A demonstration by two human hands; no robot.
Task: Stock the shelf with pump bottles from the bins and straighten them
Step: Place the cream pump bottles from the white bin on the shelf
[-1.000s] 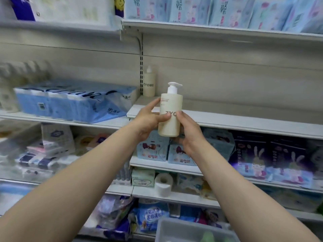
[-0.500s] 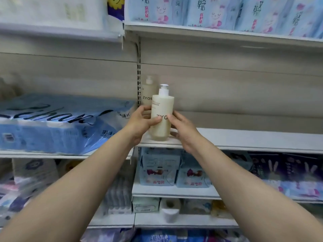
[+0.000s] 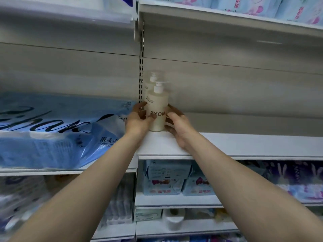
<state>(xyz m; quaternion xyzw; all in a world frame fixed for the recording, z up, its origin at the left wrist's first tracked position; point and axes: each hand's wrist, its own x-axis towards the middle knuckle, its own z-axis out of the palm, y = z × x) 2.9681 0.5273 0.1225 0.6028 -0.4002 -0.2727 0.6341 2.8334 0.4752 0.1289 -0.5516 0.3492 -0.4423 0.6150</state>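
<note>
1. Now the pump bottle (image 3: 156, 109) stands with its base on the white shelf (image 3: 244, 145), where half a second ago it was held just above the shelf's front edge; it has gone deeper in and come down.
2. It sits upright, label facing out, directly in front of a second pump bottle (image 3: 151, 79) at the back, near the slotted upright (image 3: 141, 67). Whether the two touch is unclear.
3. Left hand (image 3: 138, 119) grips the front bottle's left side, fingers curled round it and thumb across the label.
4. Right hand (image 3: 178, 123) holds the right side the same way, so the grip of both hands is closed on that bottle.
5. To the left of the bottle, past the upright, lies a blue pack of tissue rolls (image 3: 52, 130) on the neighbouring shelf.
6. Placement looks done; what probably remains here is letting go and squaring it behind-to-front, then fetching more from the bins, which are out of view.
</note>
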